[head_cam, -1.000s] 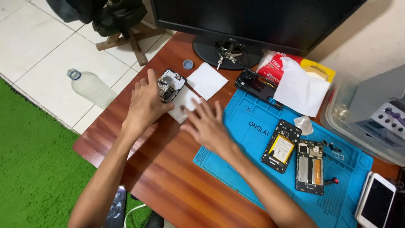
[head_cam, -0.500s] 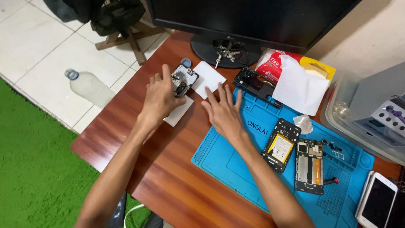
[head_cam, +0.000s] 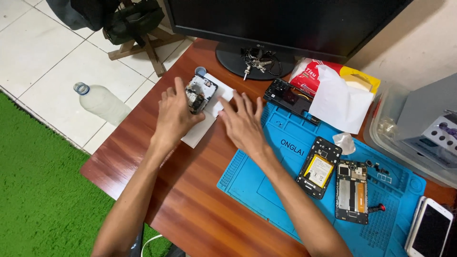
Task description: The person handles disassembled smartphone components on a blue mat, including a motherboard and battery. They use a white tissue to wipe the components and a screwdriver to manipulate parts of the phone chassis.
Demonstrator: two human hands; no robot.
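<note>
My left hand [head_cam: 175, 114] grips a small dismantled phone frame [head_cam: 200, 92] and holds it tilted above a white paper sheet [head_cam: 202, 124] on the wooden table [head_cam: 190, 200]. My right hand [head_cam: 243, 121] lies flat beside it with fingers spread, holding nothing, its fingertips near a second white sheet [head_cam: 223, 94] at the edge of the blue work mat [head_cam: 266, 181].
On the mat lie an opened phone with a yellow battery [head_cam: 319, 166], a bare phone board frame [head_cam: 352, 190] and a black phone part [head_cam: 290, 99]. A monitor stand with keys [head_cam: 254, 59], a tissue pack [head_cam: 333, 90], a white phone [head_cam: 428, 231] and a plastic bin [head_cam: 414, 143] stand around. A bottle [head_cam: 100, 102] lies on the floor.
Both hands have shifted toward the monitor. My left hand has carried the phone frame farther back, and my right hand has followed alongside it.
</note>
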